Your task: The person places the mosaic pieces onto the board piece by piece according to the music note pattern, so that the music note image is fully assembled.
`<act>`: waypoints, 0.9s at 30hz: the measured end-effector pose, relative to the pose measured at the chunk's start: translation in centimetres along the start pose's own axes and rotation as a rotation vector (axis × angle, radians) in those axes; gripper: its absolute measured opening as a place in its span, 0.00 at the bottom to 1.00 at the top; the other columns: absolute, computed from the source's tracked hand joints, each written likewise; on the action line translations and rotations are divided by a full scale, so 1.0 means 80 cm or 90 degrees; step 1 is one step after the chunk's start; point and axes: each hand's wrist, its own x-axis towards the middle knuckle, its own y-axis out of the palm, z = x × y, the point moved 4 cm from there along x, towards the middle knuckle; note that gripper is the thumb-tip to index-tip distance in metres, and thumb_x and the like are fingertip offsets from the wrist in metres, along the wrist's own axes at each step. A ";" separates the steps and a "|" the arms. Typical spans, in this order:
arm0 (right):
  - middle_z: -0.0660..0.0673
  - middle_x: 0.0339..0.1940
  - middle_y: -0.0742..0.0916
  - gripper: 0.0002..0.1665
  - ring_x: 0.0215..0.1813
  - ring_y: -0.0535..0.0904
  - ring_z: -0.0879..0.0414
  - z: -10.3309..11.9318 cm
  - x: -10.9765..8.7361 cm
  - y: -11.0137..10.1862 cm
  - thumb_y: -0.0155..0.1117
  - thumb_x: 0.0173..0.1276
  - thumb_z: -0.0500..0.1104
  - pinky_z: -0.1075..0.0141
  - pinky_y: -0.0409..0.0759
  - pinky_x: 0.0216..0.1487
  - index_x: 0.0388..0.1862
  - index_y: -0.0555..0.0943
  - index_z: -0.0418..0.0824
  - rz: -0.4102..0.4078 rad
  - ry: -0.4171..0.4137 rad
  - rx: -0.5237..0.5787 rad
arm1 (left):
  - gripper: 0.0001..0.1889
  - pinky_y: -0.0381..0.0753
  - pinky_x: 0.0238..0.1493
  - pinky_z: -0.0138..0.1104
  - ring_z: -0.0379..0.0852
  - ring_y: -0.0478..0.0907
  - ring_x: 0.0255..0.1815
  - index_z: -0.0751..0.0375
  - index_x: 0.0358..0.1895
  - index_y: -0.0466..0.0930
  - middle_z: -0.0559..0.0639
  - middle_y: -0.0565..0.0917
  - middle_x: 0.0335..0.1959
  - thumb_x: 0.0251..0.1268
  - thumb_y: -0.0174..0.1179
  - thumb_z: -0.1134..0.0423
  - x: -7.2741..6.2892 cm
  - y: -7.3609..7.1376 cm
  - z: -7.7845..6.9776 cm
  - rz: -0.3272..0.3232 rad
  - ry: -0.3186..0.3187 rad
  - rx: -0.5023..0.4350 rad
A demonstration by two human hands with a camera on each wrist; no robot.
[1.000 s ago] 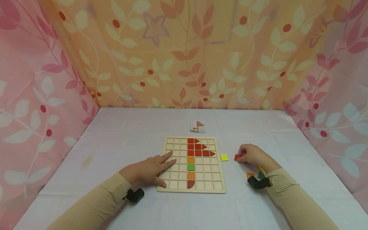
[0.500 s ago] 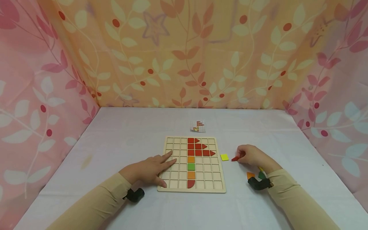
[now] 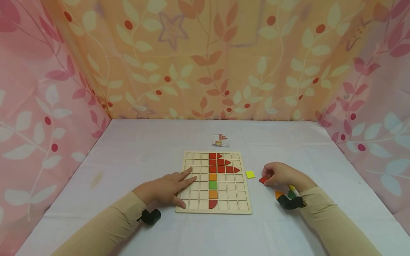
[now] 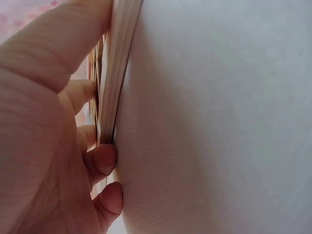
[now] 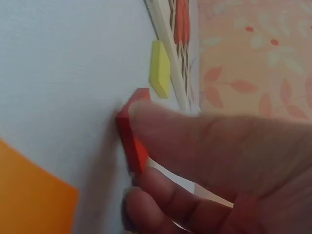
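Note:
My left hand lies spread over the left side of a wooden grid board, its thumb and two fingers on the squares. In the left wrist view the board's edge runs along the fingers. Right of the board, my right hand pinches a small red tile between thumb and fingers, close over the table. A yellow square tile lies between that hand and the board. Red tiles, two orange squares and a green square sit in the board's squares.
Behind the board lies a small picture card. An orange tile, a green piece and a yellow piece lie beside my right wrist. Flowered cloth walls in the white table at the back and sides.
The red tile has been turned in the fingers of my right hand, which has shifted slightly toward me. My left hand has stayed in place on the board.

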 end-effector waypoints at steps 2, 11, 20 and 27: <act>0.47 0.24 0.77 0.11 0.32 0.70 0.53 0.001 0.000 0.000 0.71 0.50 0.36 0.64 0.68 0.32 0.28 0.77 0.42 -0.004 -0.006 -0.005 | 0.51 0.54 0.65 0.51 0.56 0.46 0.71 0.38 0.72 0.42 0.46 0.34 0.74 0.43 0.53 0.28 0.000 0.000 0.000 0.000 -0.002 0.001; 0.48 0.20 0.78 0.08 0.27 0.71 0.54 0.019 0.005 -0.001 0.66 0.53 0.33 0.65 0.68 0.28 0.24 0.76 0.42 -0.013 -0.040 0.002 | 0.51 0.54 0.65 0.50 0.55 0.47 0.71 0.37 0.72 0.41 0.46 0.34 0.74 0.43 0.52 0.28 0.001 0.001 0.000 0.003 -0.004 0.006; 0.48 0.22 0.78 0.05 0.27 0.72 0.55 0.084 0.019 0.012 0.65 0.56 0.35 0.64 0.71 0.27 0.27 0.77 0.41 -0.005 -0.131 0.070 | 0.51 0.54 0.65 0.51 0.55 0.47 0.72 0.37 0.72 0.41 0.45 0.33 0.74 0.43 0.52 0.28 0.001 0.001 0.001 0.007 -0.008 0.009; 0.51 0.23 0.79 0.05 0.30 0.73 0.56 0.141 0.034 0.039 0.66 0.56 0.35 0.65 0.73 0.33 0.27 0.79 0.43 0.019 -0.208 0.052 | 0.51 0.54 0.65 0.51 0.54 0.47 0.71 0.36 0.72 0.41 0.43 0.34 0.74 0.42 0.53 0.28 0.002 0.002 0.002 0.003 -0.014 0.000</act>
